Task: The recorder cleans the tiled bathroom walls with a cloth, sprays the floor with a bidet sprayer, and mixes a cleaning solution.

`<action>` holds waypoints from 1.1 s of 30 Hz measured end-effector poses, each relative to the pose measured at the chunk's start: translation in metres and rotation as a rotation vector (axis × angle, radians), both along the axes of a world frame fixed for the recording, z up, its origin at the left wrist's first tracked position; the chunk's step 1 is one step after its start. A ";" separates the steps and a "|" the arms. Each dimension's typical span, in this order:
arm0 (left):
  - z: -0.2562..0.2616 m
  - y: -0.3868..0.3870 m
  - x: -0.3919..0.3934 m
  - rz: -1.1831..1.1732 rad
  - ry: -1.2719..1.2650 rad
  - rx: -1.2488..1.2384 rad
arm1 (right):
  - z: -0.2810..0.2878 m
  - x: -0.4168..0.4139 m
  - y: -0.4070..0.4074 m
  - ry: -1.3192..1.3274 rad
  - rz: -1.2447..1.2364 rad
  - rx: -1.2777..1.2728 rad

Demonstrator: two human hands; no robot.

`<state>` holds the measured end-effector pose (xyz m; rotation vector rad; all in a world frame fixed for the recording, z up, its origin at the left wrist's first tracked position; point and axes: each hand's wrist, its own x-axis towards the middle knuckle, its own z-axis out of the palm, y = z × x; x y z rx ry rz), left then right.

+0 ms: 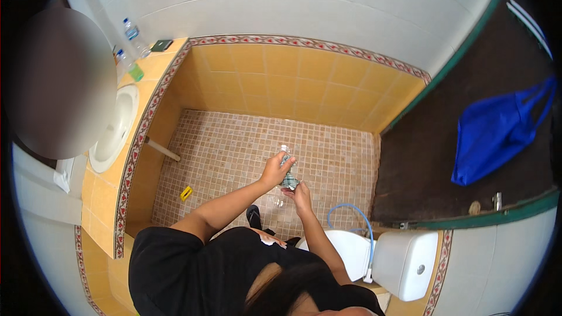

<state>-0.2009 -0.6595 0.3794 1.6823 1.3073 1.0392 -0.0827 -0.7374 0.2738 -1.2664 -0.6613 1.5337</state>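
A green-and-white checked cloth (290,181) is bunched up above the tiled floor, in front of my body. My left hand (275,170) grips its upper part, with the thumb lying over the fabric. Just below and to the right, my right hand (300,195) is at the cloth's lower end, fingers touching or very near it; whether they pinch it I cannot tell. The underside of the cloth is hidden.
A sink (115,129) is set in the tiled counter at left, with plastic bottles (136,39) behind it. A yellow object (186,193) lies on the floor. At right are a toilet (344,250), its blue hose (351,205) and a blue bag (494,134) on the dark door.
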 end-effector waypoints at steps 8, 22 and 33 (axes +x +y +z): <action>-0.005 0.076 -0.152 0.177 -0.106 0.133 | 0.082 -0.150 0.119 0.315 0.289 0.026; -0.034 0.160 -0.258 0.089 -0.191 -0.054 | 0.084 -0.212 0.272 -0.006 0.014 0.149; -0.032 0.234 -0.355 0.325 -0.021 -0.096 | 0.077 -0.297 0.404 0.135 0.494 -0.076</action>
